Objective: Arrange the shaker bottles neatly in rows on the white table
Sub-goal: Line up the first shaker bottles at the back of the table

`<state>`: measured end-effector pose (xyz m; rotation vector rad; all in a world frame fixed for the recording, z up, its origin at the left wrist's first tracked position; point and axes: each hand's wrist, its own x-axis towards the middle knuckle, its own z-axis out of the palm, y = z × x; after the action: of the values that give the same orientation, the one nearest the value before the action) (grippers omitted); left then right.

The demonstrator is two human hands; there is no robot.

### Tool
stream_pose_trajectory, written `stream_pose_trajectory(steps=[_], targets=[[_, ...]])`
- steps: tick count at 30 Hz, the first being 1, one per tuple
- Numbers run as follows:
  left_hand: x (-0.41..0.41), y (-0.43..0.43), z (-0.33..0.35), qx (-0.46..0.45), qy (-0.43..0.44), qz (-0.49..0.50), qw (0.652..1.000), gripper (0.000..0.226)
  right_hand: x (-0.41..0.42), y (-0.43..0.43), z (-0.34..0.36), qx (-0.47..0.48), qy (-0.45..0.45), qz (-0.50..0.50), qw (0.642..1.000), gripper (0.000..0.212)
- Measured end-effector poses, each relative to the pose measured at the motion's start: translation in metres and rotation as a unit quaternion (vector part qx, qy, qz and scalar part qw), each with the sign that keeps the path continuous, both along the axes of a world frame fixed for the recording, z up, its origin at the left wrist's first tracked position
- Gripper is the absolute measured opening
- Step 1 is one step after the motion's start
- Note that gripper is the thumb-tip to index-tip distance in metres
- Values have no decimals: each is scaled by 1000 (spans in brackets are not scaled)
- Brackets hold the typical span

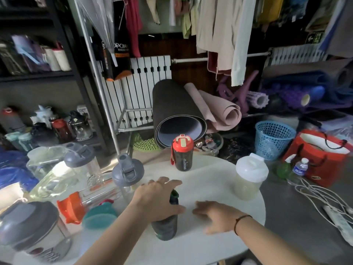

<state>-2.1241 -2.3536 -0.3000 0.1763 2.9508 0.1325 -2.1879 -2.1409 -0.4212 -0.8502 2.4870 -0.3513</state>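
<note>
Left hand clasped over the top of a dark green bottle standing mid white table, right hand spread flat just beside it, red-lidded bottle at far edge, white-lidded shaker near right edge, grey-lidded bottles crowding left edge.

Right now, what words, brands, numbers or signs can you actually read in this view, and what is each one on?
"JOJOKING": printed vertically on the dark bottle with the red lid, standing at the far side of the white table.
Green exit sign, upper right: an arrow and a running figure, no readable words.
Black hanging bag: large white letters, too blurred to read.
Grey-lidded shaker, near left: red lettering, blurred.
Small water bottle: label too small.
</note>
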Motion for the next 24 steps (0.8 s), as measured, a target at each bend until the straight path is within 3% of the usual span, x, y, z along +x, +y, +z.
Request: stream_pose_trajectory(steps=[2, 4, 6, 8, 9, 11, 13, 15, 20, 24], targets=[[-4, 6, 6, 5, 23, -11, 1000, 66, 14, 18, -4, -170, -30, -164, 971, 39], [-10, 14, 10, 7, 32, -25, 999, 57, 22, 32, -13, -281, 17, -352, 893, 11], [-17, 21, 13, 5, 24, -30, 999, 54, 28, 42, -15, -373, 88, -505, 773, 27], [-21, 25, 12, -11, -7, -21, 1000, 56, 29, 50, -10, -463, 142, -598, 639, 34], [-21, 25, 11, -26, -28, -18, 999, 57, 27, 53, -6, -482, 133, -623, 601, 41], [-19, 23, 5, -49, -61, -14, 997, 58, 16, 60, -6, -450, 90, -649, 607, 106], [-14, 21, -3, -54, -63, -7, 997, 57, 3, 63, -8, -431, 91, -622, 647, 130], [-9, 20, -10, -46, -33, 4, 998, 52, -10, 61, -7, -457, 105, -588, 660, 127], [-4, 21, -22, -8, 59, 31, 998, 40, -33, 57, -6, -475, 149, -555, 667, 85], [-9, 20, -23, -1, 67, 28, 997, 40, -42, 47, 6, -486, 139, -501, 702, 78]])
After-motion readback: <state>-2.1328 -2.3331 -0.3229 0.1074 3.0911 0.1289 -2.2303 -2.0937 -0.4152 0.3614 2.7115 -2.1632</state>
